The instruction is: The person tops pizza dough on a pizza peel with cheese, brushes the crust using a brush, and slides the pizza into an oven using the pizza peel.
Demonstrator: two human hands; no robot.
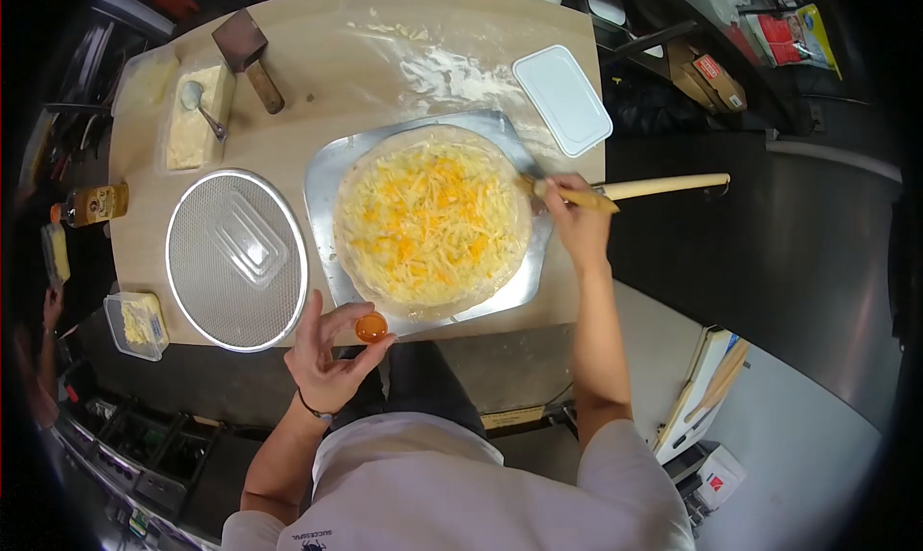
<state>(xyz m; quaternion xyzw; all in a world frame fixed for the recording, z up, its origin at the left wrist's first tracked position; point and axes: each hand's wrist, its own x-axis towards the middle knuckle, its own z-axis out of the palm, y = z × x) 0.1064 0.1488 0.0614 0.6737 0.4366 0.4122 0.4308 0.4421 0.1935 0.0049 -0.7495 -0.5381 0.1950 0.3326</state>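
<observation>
A round of dough (351, 181) topped with shredded yellow and orange cheese (433, 219) lies on a metal peel (322, 181), whose wooden handle (673, 185) points right. My right hand (580, 224) is closed on a brush (588, 200), its bristle end at the dough's right rim. Between the thumb and fingers of my left hand (332, 354) is a small cup of orange liquid (371, 328), just below the peel's near edge.
Left on the table (327, 32) are a round mesh screen (197, 262) with a clear lid (252, 238), a block tub (197, 133) with a spoon, a scraper (252, 65), a bottle (101, 204) and a cheese tub (139, 322). A white-lidded container (563, 99) sits upper right.
</observation>
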